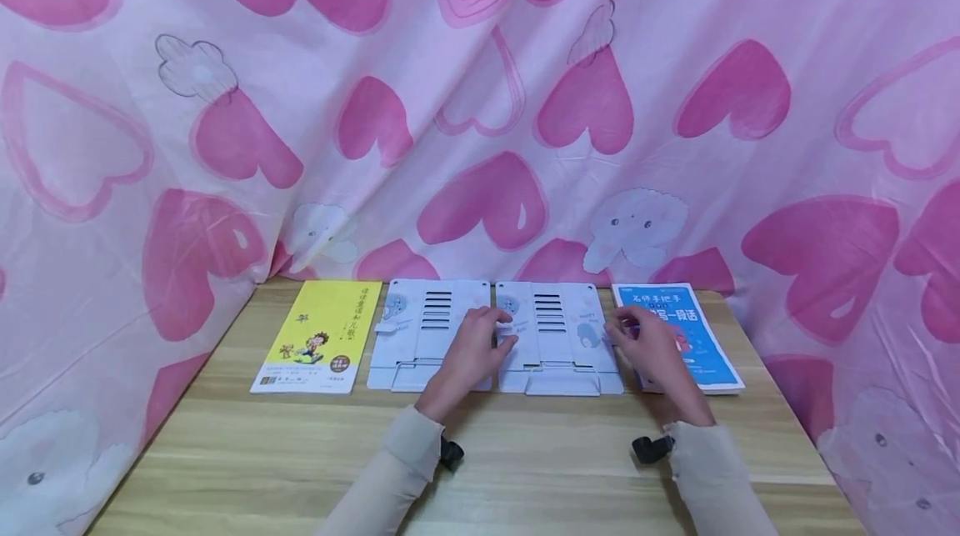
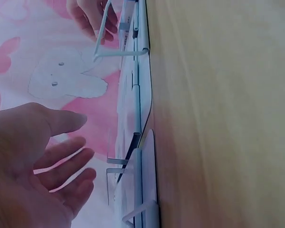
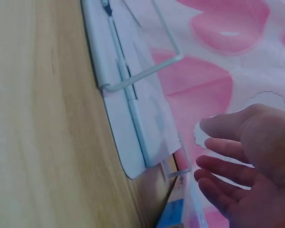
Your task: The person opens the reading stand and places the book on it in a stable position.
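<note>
Two pale blue folding book stands lie folded flat side by side on the table, a left one [image 1: 408,348] and a right one [image 1: 562,346], each with slots and a wire rest at its front. Over the gap between them is my left hand [image 1: 476,346], fingers loosely bent and holding nothing. My right hand [image 1: 652,348] hovers by the right stand's right edge, partly in front of the blue book [image 1: 708,344]. In the right wrist view, bent fingers of the right hand [image 3: 251,156] stand apart from the stand [image 3: 126,118].
A yellow children's book [image 1: 318,336] lies at the left of the row. Behind the table [image 1: 525,469] hangs a pink curtain [image 1: 480,136] with hearts, which also encloses both sides. Small clear page clips [image 2: 115,166] stick out at the stands' sides.
</note>
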The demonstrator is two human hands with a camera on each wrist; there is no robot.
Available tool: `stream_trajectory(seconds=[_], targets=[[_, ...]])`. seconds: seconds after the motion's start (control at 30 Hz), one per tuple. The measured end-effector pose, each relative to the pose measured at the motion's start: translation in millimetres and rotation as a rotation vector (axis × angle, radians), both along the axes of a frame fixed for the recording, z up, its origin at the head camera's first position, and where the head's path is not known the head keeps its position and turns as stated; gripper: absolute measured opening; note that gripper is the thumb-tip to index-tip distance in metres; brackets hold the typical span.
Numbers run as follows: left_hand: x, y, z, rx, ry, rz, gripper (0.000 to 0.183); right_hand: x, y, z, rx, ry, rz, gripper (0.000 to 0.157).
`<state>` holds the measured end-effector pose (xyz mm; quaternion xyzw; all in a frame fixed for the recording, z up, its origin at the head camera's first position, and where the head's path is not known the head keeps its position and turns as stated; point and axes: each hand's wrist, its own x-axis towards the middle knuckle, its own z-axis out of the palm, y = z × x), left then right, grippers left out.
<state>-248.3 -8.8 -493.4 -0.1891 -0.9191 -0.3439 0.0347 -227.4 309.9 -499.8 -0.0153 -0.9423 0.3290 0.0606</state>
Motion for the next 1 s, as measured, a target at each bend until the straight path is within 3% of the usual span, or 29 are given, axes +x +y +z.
stream_trajectory(seconds=[0.27,0.37,0.53,0.7,0.87,1.0], targets=[[-4.5,3.8,-10.5,-0.136,-0.078,0.076,0.054,-4.2,-4.6,-11.2,-0.035,-0.157,0.039,0.057],[-4.2,2.9,-13.4,-0.194,-0.078,0.073,0.057,-2.8,-4.3,-13.0,-0.033,-0.159,0.069,0.063],[-4.2,2.0,-13.8,-0.211,-0.05,0.052,0.056,-4.0,-1.4,-15.2,-0.03,-0.139,0.098,0.066],[-9.0,2.1,-13.7,-0.134,-0.06,0.033,0.05,-6.7,1.6,-17.3,-0.097,-0.135,0.094,0.06],[-16.4,0.1,-16.4,0.012,-0.043,0.018,0.042,-8.2,2.8,-16.3,-0.14,-0.123,0.09,0.056],[-18.9,-1.1,-15.5,0.128,-0.077,0.027,0.038,-7.8,5.3,-14.2,-0.172,-0.116,0.087,0.053]])
